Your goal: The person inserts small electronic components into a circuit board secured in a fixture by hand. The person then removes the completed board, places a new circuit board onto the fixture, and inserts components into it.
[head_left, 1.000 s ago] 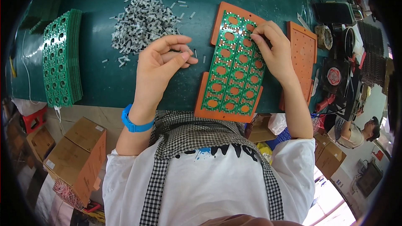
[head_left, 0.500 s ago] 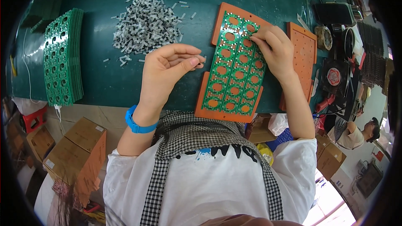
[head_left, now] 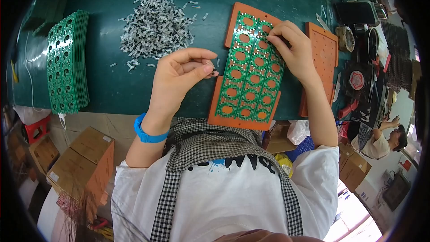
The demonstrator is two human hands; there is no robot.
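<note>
A green panel of circuit boards [head_left: 247,66] with rows of oval cut-outs lies tilted on an orange fixture plate [head_left: 242,123]. At the panel's upper right edge, my right hand [head_left: 293,47] has thumb and index finger pinched against the boards; whatever is between those fingertips is hidden. My left hand [head_left: 181,72], with a blue wristband [head_left: 151,130], hovers just left of the panel. Its thumb and fingers are closed on a small dark part [head_left: 214,69], too small to make out fully. Behind that hand spreads a heap of small clear pieces with black ends [head_left: 154,29].
A stack of green circuit panels [head_left: 67,62] stands at the left of the green table [head_left: 107,94]. Another orange plate [head_left: 321,54] lies to the right, beside a round tape roll [head_left: 345,40]. Cardboard boxes [head_left: 80,157] sit below left. A co-worker [head_left: 380,141] is at far right.
My right fingertips have shifted slightly along the panel's upper right area. The fingers of my left hand have rolled a little around the small part. The co-worker's arm has risen.
</note>
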